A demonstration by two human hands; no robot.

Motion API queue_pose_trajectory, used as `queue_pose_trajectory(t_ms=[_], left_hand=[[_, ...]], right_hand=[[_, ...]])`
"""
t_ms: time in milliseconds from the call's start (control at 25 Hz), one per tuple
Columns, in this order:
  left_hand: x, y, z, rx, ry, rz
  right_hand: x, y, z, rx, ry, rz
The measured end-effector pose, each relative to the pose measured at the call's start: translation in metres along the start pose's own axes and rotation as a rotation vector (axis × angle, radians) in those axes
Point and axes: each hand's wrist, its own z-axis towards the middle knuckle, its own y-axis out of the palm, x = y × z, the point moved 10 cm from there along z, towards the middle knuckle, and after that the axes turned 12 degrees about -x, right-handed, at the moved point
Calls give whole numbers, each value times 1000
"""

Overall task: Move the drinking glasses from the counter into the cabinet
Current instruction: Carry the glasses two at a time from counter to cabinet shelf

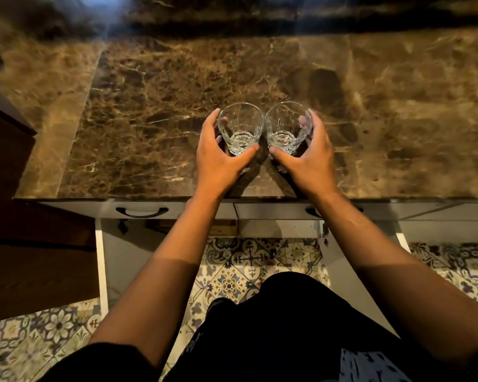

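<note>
Two clear drinking glasses stand upright side by side on the brown marble counter [155,111], almost touching. My left hand [218,150] wraps around the left glass [241,128], thumb at its base and fingers behind it. My right hand [309,153] wraps the right glass [287,126] the same way. Both glasses are empty. Below the counter edge the cabinet doors [351,274] stand open to either side of my legs; the cabinet's inside is hidden.
A dark wooden unit [20,244] stands at the left of the counter. Drawer fronts with black handles [141,212] run under the counter edge. Patterned floor tiles [246,268] lie below. The counter's back is in deep shadow.
</note>
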Motion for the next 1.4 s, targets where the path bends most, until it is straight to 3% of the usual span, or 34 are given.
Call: queue_pose_trajectory(t_ms=[800, 1400], left_hand=[[0, -12, -18, 83, 37, -14], [-26, -72, -148, 117, 57, 2]], right_hand=[[-13, 3, -15, 23, -16, 71], [-50, 59, -163, 42, -64, 24]])
